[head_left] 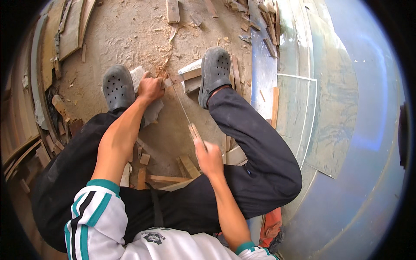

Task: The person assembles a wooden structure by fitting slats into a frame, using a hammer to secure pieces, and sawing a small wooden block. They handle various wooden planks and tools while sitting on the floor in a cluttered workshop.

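Note:
My right hand [209, 158] is closed around the wooden handle of a handsaw [193, 131]. The saw's thin blade slants up and away to a narrow wooden strip [187, 76], meeting it near its left end. Beside the blade, my left hand [151, 88] is closed on that end of the strip; the fingertips are partly hidden. The strip lies crosswise between my feet. Its right part rests at a pale block [190, 67] next to my right shoe [215, 65]. Another pale block [152, 112] shows under my left wrist, close to my left shoe [118, 88].
Sawdust and shavings cover the floor [130, 37] ahead. Long boards [71, 30] lean along the left side. Wood offcuts [188, 167] lie between my legs. Large bluish sheets [331, 112] stretch along the right, with a loose wood strip [275, 106] at their edge.

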The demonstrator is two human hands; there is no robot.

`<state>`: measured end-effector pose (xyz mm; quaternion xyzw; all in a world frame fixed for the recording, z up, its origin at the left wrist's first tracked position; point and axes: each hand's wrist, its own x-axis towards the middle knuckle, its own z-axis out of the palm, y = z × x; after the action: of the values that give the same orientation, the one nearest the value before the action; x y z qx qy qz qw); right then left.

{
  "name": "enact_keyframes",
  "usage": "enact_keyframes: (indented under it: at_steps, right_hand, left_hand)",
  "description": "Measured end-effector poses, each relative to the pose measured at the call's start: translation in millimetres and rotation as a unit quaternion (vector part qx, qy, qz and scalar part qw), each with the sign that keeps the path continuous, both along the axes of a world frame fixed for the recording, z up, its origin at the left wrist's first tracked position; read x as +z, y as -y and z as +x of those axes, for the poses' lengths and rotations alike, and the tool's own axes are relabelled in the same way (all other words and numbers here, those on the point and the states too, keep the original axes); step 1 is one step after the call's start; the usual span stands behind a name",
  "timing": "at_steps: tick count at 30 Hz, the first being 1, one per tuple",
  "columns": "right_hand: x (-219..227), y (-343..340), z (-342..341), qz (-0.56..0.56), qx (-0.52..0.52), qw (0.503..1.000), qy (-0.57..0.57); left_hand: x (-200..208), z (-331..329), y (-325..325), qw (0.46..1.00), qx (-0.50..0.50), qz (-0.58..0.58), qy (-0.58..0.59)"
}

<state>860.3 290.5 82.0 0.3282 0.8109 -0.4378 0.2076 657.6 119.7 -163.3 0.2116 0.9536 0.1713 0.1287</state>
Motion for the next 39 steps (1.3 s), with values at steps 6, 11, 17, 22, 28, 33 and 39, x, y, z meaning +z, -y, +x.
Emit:
enact_keyframes:
  at_steps: [6, 11, 17, 22, 28, 33, 39]
  right_hand:
    - [-53.5, -2.4, -21.6, -0.023, -0.007, 1.0, 0.009]
    - [-4.9, -10.7, 22.9, -0.04, 0.0, 0.999, -0.01]
    - [-47.2, -5.5, 1.8, -0.021, -0.015, 0.999, -0.043]
    - [-34.2, -4.9, 7.8, -0.035, -0.006, 0.999, -0.034]
    - [-24.9, -5.5, 25.7, -0.064, -0.03, 0.997, -0.035]
    - [-71.7, -1.1, -9.1, -0.056, -0.029, 0.997, -0.053]
    - [-59.4, -3.3, 14.8, -0.088, -0.045, 0.993, -0.063]
  left_hand:
    - [6.4, -4.5, -2.3, 1.0, 0.001, 0.002, 0.023]
    - [1.7, 5.7, -0.3, 1.0, 0.0, -0.002, 0.02]
    - [5.9, 6.6, -1.4, 1.0, -0.006, -0.001, 0.011]
    - [5.2, 4.9, -3.9, 1.0, -0.001, -0.003, 0.006]
    - [-2.7, 2.6, 1.7, 1.0, -0.014, -0.014, 0.01]
    - [3.4, 1.6, -6.0, 1.0, -0.013, 0.003, -0.008]
    - [0.7, 1.7, -0.5, 1.0, -0.01, 0.011, -0.016]
